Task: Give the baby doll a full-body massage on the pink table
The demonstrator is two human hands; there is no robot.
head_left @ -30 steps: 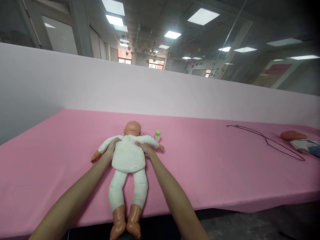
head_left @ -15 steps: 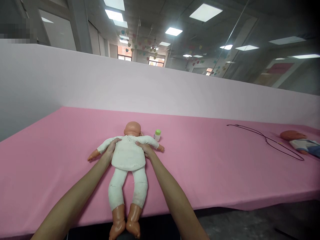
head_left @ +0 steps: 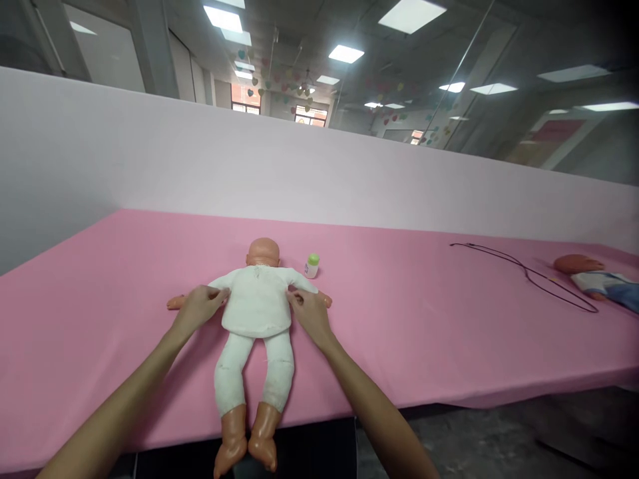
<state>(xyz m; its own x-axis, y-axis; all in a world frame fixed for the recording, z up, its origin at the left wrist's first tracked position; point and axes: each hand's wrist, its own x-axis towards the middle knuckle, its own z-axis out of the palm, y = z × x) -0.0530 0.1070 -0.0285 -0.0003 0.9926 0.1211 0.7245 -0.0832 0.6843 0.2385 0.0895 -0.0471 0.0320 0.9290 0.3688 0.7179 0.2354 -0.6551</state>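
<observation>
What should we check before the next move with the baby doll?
Baby doll lying flat on the pink table cover: ok.
Left hand touching the doll's white top at its side: ok.
Right hand touching the top at the other side: ok.
Doll's feet kept on the table: not ok, they reach past the near edge.
Green-capped bottle standing apart from the doll: ok.
Doll's face turned up: cannot tell, no face shows.
</observation>
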